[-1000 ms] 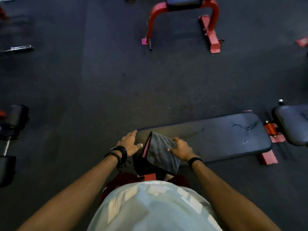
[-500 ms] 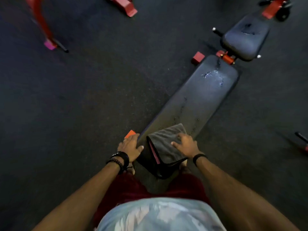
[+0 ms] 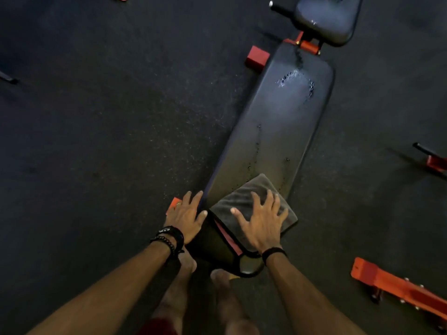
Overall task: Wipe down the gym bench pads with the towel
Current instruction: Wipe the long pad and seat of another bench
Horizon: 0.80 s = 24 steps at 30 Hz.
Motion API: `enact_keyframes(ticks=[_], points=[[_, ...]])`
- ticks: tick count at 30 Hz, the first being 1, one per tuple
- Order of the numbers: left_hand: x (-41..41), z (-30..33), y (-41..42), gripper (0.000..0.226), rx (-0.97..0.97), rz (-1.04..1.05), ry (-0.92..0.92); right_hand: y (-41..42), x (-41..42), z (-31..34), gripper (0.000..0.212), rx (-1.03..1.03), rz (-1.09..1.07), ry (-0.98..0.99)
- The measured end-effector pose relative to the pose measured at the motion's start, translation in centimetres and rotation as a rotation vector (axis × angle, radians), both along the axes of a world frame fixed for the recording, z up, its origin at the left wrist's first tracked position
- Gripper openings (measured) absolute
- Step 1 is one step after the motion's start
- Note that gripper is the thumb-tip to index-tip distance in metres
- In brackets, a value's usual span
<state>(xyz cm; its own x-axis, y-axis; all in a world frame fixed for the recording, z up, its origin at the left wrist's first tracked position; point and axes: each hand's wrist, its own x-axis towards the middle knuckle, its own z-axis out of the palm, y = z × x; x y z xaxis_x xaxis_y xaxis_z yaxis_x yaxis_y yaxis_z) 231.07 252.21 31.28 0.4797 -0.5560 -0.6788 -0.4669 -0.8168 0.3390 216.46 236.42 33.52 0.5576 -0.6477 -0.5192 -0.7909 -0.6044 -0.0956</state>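
The grey towel (image 3: 251,204) lay folded on the near end of the long bench pad (image 3: 278,122). The right hand (image 3: 262,220) pressed it flat, fingers spread, grip released. The left hand (image 3: 186,215) rested open on the pad's left edge.

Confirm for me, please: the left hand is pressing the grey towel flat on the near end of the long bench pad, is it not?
Not quite: the head view shows the right hand, fingers spread, pressing the grey towel on the long bench pad; the left hand rests on the pad's edge.
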Motion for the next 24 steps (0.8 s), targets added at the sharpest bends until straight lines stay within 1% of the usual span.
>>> enact_keyframes(ticks=[3,5,7,9,12,15,17,19,22,23,24], points=[[-0.6,-4.7,-2.5,0.063,-0.091,0.108,-0.016,0.3,-0.1,-5.2,0.082,-0.108,0.048,-0.060],[-2.2,-7.2,-3.4,0.063,-0.179,0.173,-0.057,0.7,-0.8,-8.1,0.077,-0.216,0.037,-0.127],[-3.8,-8.9,-3.2,0.061,-0.302,0.213,-0.208,0.8,-1.5,-10.1,0.070,-0.335,0.016,-0.213],[-4.3,-10.2,-2.9,0.060,-0.400,0.216,-0.332,0.9,-1.8,-11.1,0.065,-0.405,-0.006,-0.269],[-3.9,-10.4,-2.7,0.062,-0.431,0.240,-0.310,1.1,-1.6,-11.0,0.056,-0.406,-0.015,-0.325],[-4.0,-10.3,-2.4,0.061,-0.486,0.266,-0.263,0.1,-1.6,-10.8,0.042,-0.410,0.025,-0.383],[-4.0,-10.6,-2.3,0.059,-0.525,0.282,-0.230,-1.4,-0.6,-10.6,0.039,-0.408,0.012,-0.400],[-3.8,-11.0,-2.2,0.055,-0.543,0.320,-0.229,-3.2,2.1,-10.7,0.040,-0.450,-0.077,-0.384],[-4.0,-10.9,-2.2,0.051,-0.588,0.370,-0.227,-4.8,8.0,-10.9,0.040,-0.530,-0.287,-0.356],[-4.0,-10.9,-2.1,0.050,-0.603,0.386,-0.221,-4.1,8.9,-10.7,0.039,-0.510,-0.283,-0.359],[-3.9,-10.9,-1.9,0.049,-0.616,0.402,-0.216,-2.8,8.8,-10.5,0.038,-0.470,-0.219,-0.373]])
